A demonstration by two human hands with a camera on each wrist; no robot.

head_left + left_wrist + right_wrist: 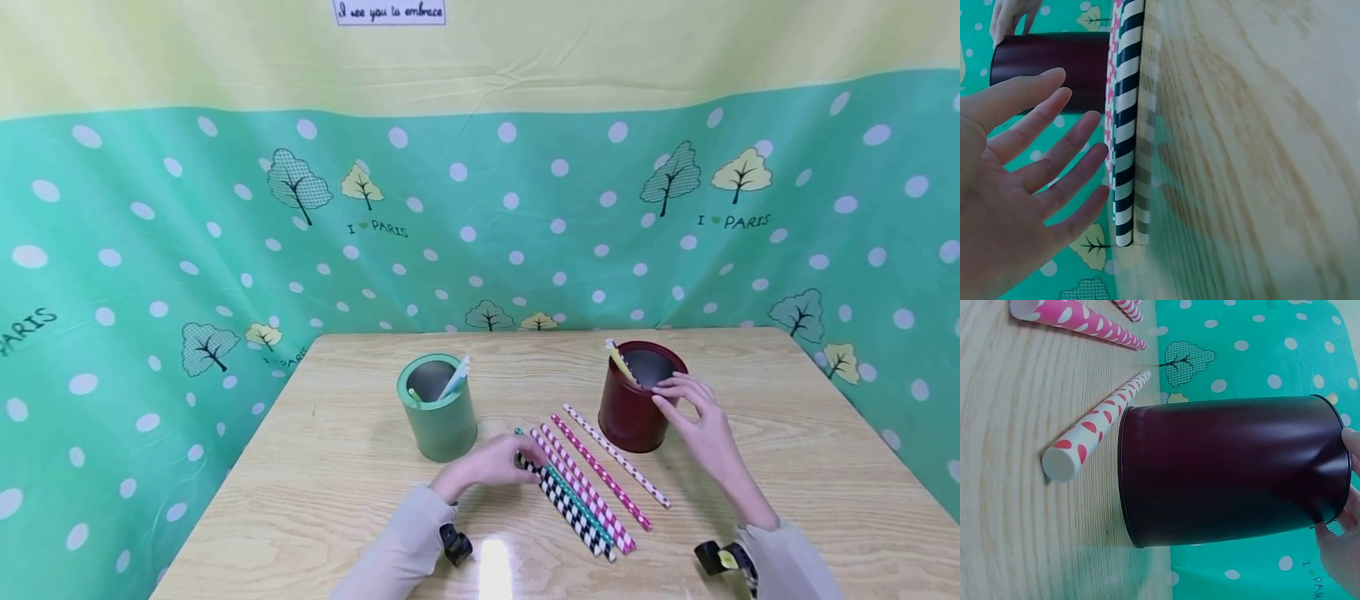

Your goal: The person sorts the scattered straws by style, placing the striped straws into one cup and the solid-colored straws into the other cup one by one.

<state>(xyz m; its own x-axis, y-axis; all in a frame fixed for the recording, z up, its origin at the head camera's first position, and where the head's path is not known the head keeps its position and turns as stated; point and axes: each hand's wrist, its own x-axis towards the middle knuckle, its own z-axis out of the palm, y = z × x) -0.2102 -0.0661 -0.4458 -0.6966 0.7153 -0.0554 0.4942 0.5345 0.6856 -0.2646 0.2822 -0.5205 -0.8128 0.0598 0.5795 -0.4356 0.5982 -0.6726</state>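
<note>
left hand fingers spread, holding nothing, at the near-left end of the black-and-white straw; straw lies on the surface, long axis running away to the right. right hand fingers rest on the red cup rim.

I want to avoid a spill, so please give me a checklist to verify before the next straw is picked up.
1. Red cup upright: ok.
2. Right hand steadies the red cup at its rim: ok.
3. Left hand at the black-and-white straw: ok, fingers spread, nothing gripped.
4. Straws lie flat side by side on the table: ok.
5. Green cup upright, clear of both hands: ok.
6. Room left inside the red cup: cannot tell.
</note>
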